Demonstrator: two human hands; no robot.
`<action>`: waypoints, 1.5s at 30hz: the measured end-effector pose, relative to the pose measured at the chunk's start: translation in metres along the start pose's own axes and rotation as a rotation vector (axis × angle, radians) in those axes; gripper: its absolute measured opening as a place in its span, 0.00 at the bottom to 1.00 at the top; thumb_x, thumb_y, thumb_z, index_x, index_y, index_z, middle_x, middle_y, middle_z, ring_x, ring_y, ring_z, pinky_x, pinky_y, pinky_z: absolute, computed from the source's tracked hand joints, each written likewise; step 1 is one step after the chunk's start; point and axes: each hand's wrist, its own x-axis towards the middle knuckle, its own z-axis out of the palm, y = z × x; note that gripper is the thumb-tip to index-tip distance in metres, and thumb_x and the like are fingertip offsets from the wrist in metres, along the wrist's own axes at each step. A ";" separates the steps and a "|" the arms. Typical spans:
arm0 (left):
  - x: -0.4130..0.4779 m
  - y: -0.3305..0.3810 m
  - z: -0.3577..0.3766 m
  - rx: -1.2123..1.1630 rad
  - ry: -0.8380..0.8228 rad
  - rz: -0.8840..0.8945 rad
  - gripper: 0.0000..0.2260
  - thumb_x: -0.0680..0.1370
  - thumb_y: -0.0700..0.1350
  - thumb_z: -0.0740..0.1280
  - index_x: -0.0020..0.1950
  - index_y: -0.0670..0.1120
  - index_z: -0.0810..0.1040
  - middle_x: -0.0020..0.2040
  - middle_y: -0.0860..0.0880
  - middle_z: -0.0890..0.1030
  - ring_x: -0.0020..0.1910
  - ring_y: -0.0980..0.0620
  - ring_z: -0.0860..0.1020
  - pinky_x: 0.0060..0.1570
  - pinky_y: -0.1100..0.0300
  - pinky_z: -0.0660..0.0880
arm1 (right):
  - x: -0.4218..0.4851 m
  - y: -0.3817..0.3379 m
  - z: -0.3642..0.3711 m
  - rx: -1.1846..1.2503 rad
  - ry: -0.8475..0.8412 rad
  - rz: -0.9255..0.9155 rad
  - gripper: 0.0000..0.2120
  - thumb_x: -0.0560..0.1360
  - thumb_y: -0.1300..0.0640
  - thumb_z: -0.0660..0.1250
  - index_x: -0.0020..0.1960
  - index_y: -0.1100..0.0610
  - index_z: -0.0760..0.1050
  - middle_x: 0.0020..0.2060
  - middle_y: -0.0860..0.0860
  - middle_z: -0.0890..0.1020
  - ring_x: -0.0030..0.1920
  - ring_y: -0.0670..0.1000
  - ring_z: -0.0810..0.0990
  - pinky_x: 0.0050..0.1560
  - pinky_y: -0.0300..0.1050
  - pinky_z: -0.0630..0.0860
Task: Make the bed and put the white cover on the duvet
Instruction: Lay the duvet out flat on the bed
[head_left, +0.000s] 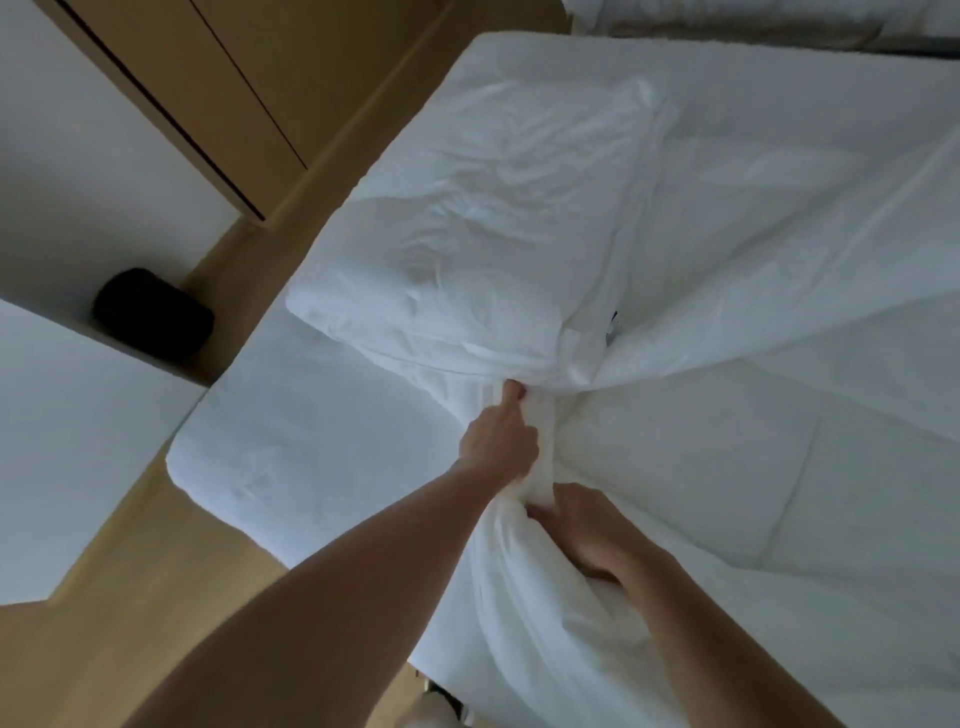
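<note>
**What lies on your bed**

In front of you the bed (223, 483) stands on a wooden floor (130, 597), with a white sheet (322, 426) stretched over it. The near left corner of the sheet is bare. A wrinkled white pillow (467, 234) lies on the sheet near the left edge, turned a little against it. To the right the duvet (727, 467), quilted and slightly cream, is spread over the sheet and reaches the pillow's near right corner. The thin white cover (519, 613) is gathered in folds at the near edge, touches both duvet and pillow, and falls over that edge toward you.
</note>
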 end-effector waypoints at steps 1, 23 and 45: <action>0.001 -0.001 0.004 0.005 0.029 0.021 0.22 0.80 0.46 0.62 0.71 0.55 0.59 0.51 0.45 0.79 0.47 0.41 0.80 0.47 0.47 0.79 | 0.003 -0.004 -0.011 0.070 0.211 -0.009 0.17 0.79 0.40 0.63 0.49 0.54 0.79 0.44 0.47 0.83 0.44 0.48 0.80 0.51 0.49 0.77; 0.162 -0.228 -0.267 -0.206 0.723 0.065 0.37 0.74 0.52 0.75 0.78 0.45 0.63 0.69 0.44 0.76 0.66 0.41 0.76 0.63 0.49 0.73 | 0.232 -0.374 -0.030 0.614 0.268 -0.267 0.30 0.75 0.51 0.72 0.76 0.47 0.68 0.64 0.48 0.80 0.62 0.48 0.79 0.61 0.43 0.77; 0.209 -0.140 -0.201 0.393 0.425 0.647 0.20 0.68 0.45 0.77 0.57 0.46 0.77 0.48 0.47 0.77 0.44 0.44 0.77 0.42 0.54 0.73 | 0.242 -0.199 -0.065 -0.843 0.676 0.160 0.15 0.75 0.50 0.70 0.61 0.51 0.76 0.52 0.52 0.80 0.52 0.57 0.78 0.53 0.52 0.71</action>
